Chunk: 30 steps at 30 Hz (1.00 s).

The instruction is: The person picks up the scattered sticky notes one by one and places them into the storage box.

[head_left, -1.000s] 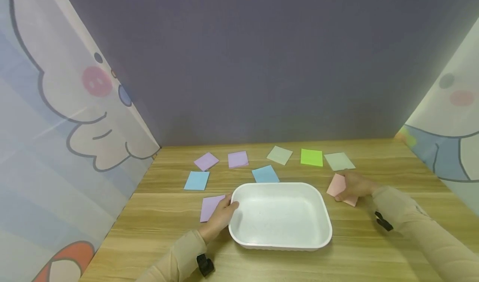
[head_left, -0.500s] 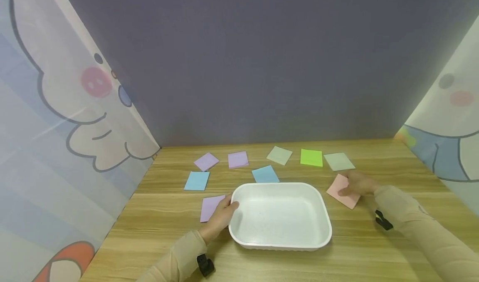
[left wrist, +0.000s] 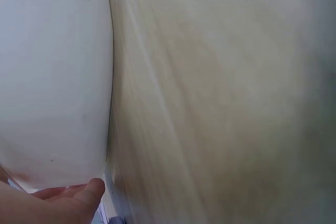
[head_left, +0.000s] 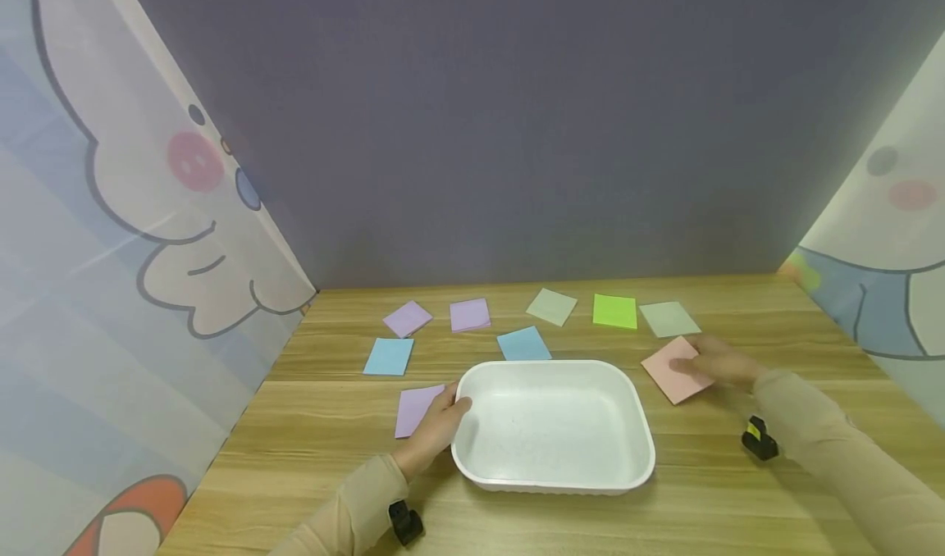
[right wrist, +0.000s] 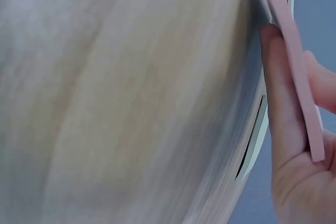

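A white plastic basin [head_left: 554, 433] stands on the wooden table. My left hand [head_left: 435, 426] grips its left rim, thumb over the edge; in the left wrist view, fingers [left wrist: 79, 198] curl against the basin's outer wall [left wrist: 52, 77]. To the right of the basin, my right hand [head_left: 719, 361] pinches a pad of pink sticky notes [head_left: 675, 369] by its right side. The right wrist view shows the pink pad [right wrist: 296, 72] edge-on, lifted off the table between thumb and fingers. Part of a purple pad [head_left: 415, 410] lies hidden behind my left hand.
Purple pads [head_left: 408, 319] [head_left: 469, 315] lie at the back left, blue pads [head_left: 388, 357] [head_left: 524, 344] in front of them. Pale green pads [head_left: 551, 307] [head_left: 669, 319] flank a bright green pad [head_left: 614, 311]. A grey panel [head_left: 480, 129] borders the table's back.
The pink pad has come up off the table in my right hand and turned slightly. My left hand and the basin have kept their place.
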Motion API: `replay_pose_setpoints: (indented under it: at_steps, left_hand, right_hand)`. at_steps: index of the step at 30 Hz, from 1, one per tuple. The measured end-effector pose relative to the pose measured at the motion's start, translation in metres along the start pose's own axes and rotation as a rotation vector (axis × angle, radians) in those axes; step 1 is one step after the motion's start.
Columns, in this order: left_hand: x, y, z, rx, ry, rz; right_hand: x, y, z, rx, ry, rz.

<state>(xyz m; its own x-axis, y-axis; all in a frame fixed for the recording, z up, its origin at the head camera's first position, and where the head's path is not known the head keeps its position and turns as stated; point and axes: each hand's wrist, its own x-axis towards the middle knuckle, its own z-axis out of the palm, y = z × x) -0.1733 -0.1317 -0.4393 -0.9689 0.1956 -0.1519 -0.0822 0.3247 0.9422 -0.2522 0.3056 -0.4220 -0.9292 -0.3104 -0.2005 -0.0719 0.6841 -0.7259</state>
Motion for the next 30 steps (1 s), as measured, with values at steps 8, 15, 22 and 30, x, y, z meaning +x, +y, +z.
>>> replay_pose_setpoints:
  at_steps: [8, 15, 22, 30]
  left_hand:
    - [-0.001, 0.001, 0.001, 0.004, 0.002, 0.009]
    - [0.001, 0.001, 0.001, 0.004, 0.006, -0.006]
    - [0.002, 0.002, 0.0, -0.006, 0.002, -0.003]
    - [0.001, 0.004, 0.0, 0.002, 0.007, 0.007]
  right_hand:
    - [-0.002, -0.005, -0.002, 0.028, -0.001, 0.015]
    - [-0.002, -0.009, -0.002, 0.045, 0.013, 0.063]
    - [-0.001, -0.011, -0.003, 0.07, 0.023, 0.092]
    - [-0.004, -0.017, -0.014, -0.003, 0.03, 0.099]
